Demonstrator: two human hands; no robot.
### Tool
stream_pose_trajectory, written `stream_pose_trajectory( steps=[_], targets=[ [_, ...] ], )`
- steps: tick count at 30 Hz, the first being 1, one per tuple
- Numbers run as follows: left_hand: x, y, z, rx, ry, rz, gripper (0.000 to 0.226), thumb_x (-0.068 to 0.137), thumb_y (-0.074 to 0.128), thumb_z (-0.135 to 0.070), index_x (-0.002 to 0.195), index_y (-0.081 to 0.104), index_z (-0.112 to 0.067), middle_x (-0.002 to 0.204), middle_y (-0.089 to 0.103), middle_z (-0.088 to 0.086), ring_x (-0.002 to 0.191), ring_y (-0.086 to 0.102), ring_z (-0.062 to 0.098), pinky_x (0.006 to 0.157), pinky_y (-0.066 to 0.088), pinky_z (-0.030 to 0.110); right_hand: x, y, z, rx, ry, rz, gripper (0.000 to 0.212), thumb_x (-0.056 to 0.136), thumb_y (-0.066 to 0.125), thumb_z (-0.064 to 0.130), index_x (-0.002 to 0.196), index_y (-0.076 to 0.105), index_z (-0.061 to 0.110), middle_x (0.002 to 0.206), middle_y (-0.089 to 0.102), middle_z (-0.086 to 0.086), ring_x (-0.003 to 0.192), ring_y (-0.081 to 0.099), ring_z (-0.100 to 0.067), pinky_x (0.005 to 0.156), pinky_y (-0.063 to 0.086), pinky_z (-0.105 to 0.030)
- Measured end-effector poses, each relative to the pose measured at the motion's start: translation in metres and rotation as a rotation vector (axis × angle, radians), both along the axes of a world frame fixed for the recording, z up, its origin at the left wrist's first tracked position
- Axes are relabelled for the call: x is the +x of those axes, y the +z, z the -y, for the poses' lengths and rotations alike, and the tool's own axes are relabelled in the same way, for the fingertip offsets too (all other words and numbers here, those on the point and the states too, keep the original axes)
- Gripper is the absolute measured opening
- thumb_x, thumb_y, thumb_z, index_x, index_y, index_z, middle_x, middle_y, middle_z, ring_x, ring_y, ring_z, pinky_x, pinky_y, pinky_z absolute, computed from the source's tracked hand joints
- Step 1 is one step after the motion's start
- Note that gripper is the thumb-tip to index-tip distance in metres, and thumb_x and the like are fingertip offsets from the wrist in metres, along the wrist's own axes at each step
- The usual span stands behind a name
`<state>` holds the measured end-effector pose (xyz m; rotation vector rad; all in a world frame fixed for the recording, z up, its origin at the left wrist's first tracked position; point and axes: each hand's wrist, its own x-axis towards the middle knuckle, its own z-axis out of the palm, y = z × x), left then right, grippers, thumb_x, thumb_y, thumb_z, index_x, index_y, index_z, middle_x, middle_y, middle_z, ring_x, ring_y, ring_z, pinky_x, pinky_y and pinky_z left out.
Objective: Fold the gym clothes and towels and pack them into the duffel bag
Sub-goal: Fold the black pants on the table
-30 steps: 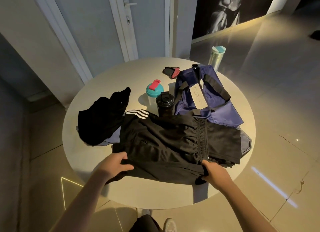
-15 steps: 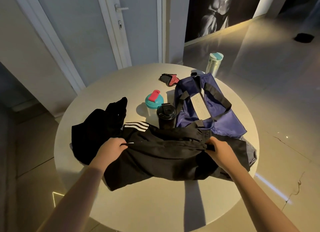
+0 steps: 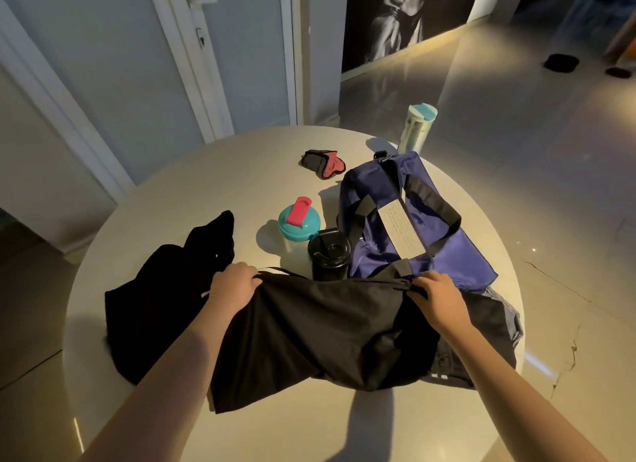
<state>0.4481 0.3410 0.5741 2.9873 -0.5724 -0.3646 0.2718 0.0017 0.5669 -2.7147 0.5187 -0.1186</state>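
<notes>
Both my arms reach forward over the bench [image 3: 223, 186], backs of the hands up. My left grip [image 3: 234, 282] and right grip [image 3: 437, 296] each clutch the far edge of the black pants [image 3: 327, 324], fingers curled over the cloth, which stretches between them and drapes toward me. Just beyond my right grip lies the blue bag [image 3: 430, 241], handles on top; I cannot see inside it. Beyond the gap between the grips stands a black bottle [image 3: 328, 255], lid on, with a teal shaker [image 3: 298, 220] behind it. A black top [image 3: 165, 296] lies left of my left grip.
</notes>
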Motion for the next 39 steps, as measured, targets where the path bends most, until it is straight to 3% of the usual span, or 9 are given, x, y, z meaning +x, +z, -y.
stream_pose_trajectory(
  steps=[5, 10, 15, 20, 25, 27, 30, 35, 39],
  targets=[
    [0.032, -0.017, 0.009, 0.000, -0.079, -0.064, 0.026, 0.097, 0.048, -0.034, 0.097, 0.061, -0.011, 0.105, 0.060, 0.006, 0.098, 0.058, 0.024, 0.082, 0.046, 0.037, -0.002, -0.010, 0.001, 0.060, -0.004, -0.084, 0.042, 0.092, 0.057, 0.032, 0.131, 0.053, 0.015, 0.131, 0.057, -0.008, 0.120, 0.050, -0.028, 0.104, 0.039, -0.044],
    [0.051, -0.045, 0.016, 0.090, -0.173, -0.216, 0.041, 0.098, 0.046, -0.036, 0.132, 0.055, -0.016, 0.150, 0.036, -0.001, 0.134, 0.037, 0.021, 0.106, 0.032, 0.040, -0.001, -0.018, 0.007, -0.081, 0.018, -0.111, 0.045, 0.086, 0.062, 0.041, 0.121, 0.059, 0.013, 0.113, 0.061, -0.007, 0.101, 0.052, -0.024, 0.087, 0.040, -0.034],
    [0.040, -0.059, 0.018, -0.035, -0.136, -0.145, 0.027, 0.091, 0.060, -0.027, 0.116, 0.056, -0.020, 0.117, 0.061, 0.000, 0.105, 0.057, 0.019, 0.094, 0.042, 0.033, -0.005, -0.023, 0.003, -0.100, 0.017, -0.119, 0.037, 0.081, 0.069, 0.040, 0.103, 0.064, 0.011, 0.103, 0.062, -0.007, 0.089, 0.048, -0.020, 0.074, 0.029, -0.025],
    [0.030, -0.050, 0.014, -0.081, -0.121, -0.091, 0.040, 0.092, 0.058, -0.028, 0.131, 0.049, -0.021, 0.120, 0.060, 0.000, 0.110, 0.056, 0.020, 0.097, 0.041, 0.035, -0.008, -0.012, -0.002, -0.060, 0.010, -0.125, 0.035, 0.083, 0.064, 0.046, 0.096, 0.061, 0.014, 0.095, 0.065, -0.004, 0.075, 0.043, -0.012, 0.059, 0.028, -0.018],
    [0.019, -0.024, 0.002, -0.148, -0.111, -0.079, 0.015, 0.092, 0.055, -0.029, 0.098, 0.062, -0.017, 0.093, 0.060, -0.003, 0.086, 0.057, 0.014, 0.081, 0.047, 0.030, -0.023, 0.004, -0.002, -0.012, 0.019, -0.098, 0.086, 0.069, 0.023, 0.086, 0.098, 0.064, 0.016, 0.089, 0.068, 0.000, 0.073, 0.057, -0.015, 0.058, 0.036, -0.019],
    [0.010, -0.010, -0.003, -0.161, -0.068, -0.099, 0.006, 0.090, 0.057, -0.024, 0.090, 0.057, -0.018, 0.084, 0.060, -0.003, 0.079, 0.058, 0.014, 0.073, 0.051, 0.030, -0.029, 0.010, -0.004, 0.015, 0.019, -0.074, 0.086, 0.068, 0.024, 0.086, 0.097, 0.065, 0.017, 0.087, 0.068, 0.002, 0.069, 0.053, -0.011, 0.056, 0.032, -0.014],
    [-0.011, 0.011, -0.012, -0.159, -0.059, -0.100, 0.007, 0.088, 0.060, -0.021, 0.092, 0.055, -0.021, 0.090, 0.063, -0.003, 0.084, 0.060, 0.015, 0.076, 0.054, 0.032, -0.041, 0.019, -0.008, 0.049, 0.013, -0.041, 0.082, 0.070, 0.029, 0.085, 0.099, 0.066, 0.017, 0.085, 0.068, 0.002, 0.069, 0.055, -0.010, 0.058, 0.035, -0.013],
    [-0.051, 0.042, -0.026, -0.086, -0.088, -0.084, 0.036, 0.092, 0.058, -0.020, 0.128, 0.054, -0.025, 0.121, 0.062, -0.004, 0.110, 0.058, 0.015, 0.099, 0.045, 0.033, -0.067, 0.037, -0.006, 0.036, -0.021, -0.070, 0.068, 0.067, 0.036, 0.078, 0.077, 0.056, 0.014, 0.064, 0.056, 0.004, 0.060, 0.054, -0.010, 0.052, 0.034, -0.017],
    [-0.085, 0.063, -0.037, 0.019, -0.147, -0.090, 0.021, 0.095, 0.050, -0.024, 0.112, 0.062, -0.019, 0.112, 0.058, -0.001, 0.102, 0.057, 0.014, 0.091, 0.042, 0.027, -0.089, 0.050, -0.001, 0.041, 0.009, -0.025, 0.068, 0.064, 0.037, 0.081, 0.079, 0.059, 0.018, 0.068, 0.061, 0.005, 0.062, 0.055, -0.009, 0.056, 0.042, -0.021]
  ],
)
